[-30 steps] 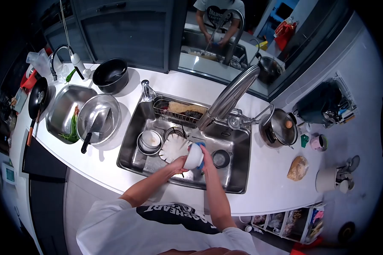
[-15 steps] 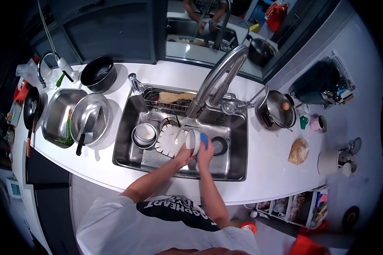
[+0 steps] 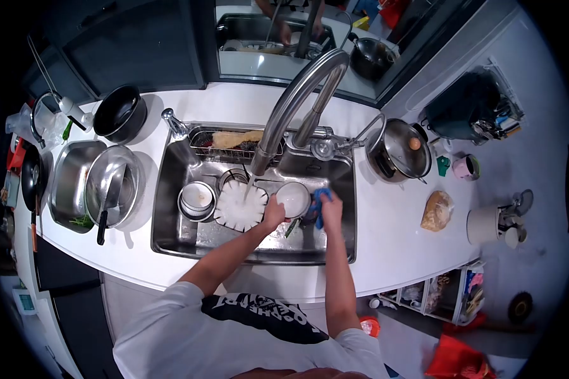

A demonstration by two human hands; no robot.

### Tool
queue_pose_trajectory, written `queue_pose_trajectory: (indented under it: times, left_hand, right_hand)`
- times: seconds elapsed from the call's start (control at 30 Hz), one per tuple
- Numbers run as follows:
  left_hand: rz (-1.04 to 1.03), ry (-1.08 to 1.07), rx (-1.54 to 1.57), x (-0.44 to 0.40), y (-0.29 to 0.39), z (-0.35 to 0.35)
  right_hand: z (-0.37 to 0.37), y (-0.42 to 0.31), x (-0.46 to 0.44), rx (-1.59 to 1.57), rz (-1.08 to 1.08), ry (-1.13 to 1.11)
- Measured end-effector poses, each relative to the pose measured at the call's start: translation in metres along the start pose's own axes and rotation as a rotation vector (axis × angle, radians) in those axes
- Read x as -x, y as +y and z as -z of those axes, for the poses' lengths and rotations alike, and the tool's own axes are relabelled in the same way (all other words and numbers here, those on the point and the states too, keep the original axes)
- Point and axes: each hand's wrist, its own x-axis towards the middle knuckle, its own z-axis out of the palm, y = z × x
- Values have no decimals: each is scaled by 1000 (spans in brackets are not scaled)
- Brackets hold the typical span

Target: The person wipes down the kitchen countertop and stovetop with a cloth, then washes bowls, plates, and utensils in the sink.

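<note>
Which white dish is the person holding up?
The round white bowl in the left hand. The wavy-rimmed dish and the stacked bowl sit in the sink, unheld.

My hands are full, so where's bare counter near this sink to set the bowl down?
Two patches look bare: the right counter between the sink, lidded pot and tan bag, and the left strip between the sink and the basin with the knife. Crowded: the sink left of the held bowl, with the fluted dish and stacked bowls.
</note>
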Motion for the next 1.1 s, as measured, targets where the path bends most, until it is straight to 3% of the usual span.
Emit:
queue_pose_trajectory:
  times: [0.03, 0.17, 0.27, 0.37, 0.4, 0.5, 0.6, 0.63, 0.67, 0.8, 0.83, 0.9, 0.97, 1.1]
  left_hand:
    - [50, -31, -15, -4, -2, -5]
    - [340, -247, -35, 2, 45, -19]
    - [234, -285, -338, -8, 18, -45]
    - [100, -242, -275, -12, -8, -63]
    - [169, -246, -174, -8, 5, -57]
    - [-27, -359, -291, -22, -34, -62]
    - [51, -192, -318, -1, 17, 1]
    - [-80, -99, -230, -12, -24, 4]
    - [-202, 139, -295, -18, -57, 10]
    - [-19, 429, -761, -33, -72, 92]
    - [95, 421, -675, -36, -70, 108]
    - [38, 435, -896, -42, -93, 120]
    - [103, 381, -1010, -47, -96, 121]
    - [264, 218, -1025, -46, -68, 132]
  right_hand:
    - [0, -17, -7, -68, 81, 60]
    - [1, -85, -38, -339, 173, -88]
    - [-4, -107, -55, -397, 188, -97]
    - [-7, -110, -62, -455, 184, -67]
    - [-8, -108, -65, -494, 179, -69]
    - [-14, -102, -70, -511, 201, -35]
    - [-17, -97, -70, -509, 221, -37]
    - [-18, -99, -66, -480, 230, -39]
    - [-21, -101, -61, -454, 241, -38]
    - [-32, -92, -40, -405, 293, 19]
    - [-42, -87, -27, -347, 378, 60]
    - [-57, -41, -21, -114, 363, 81]
    - [-77, 30, -25, 19, 4, -149]
    - [-113, 111, -5, 59, -433, -425]
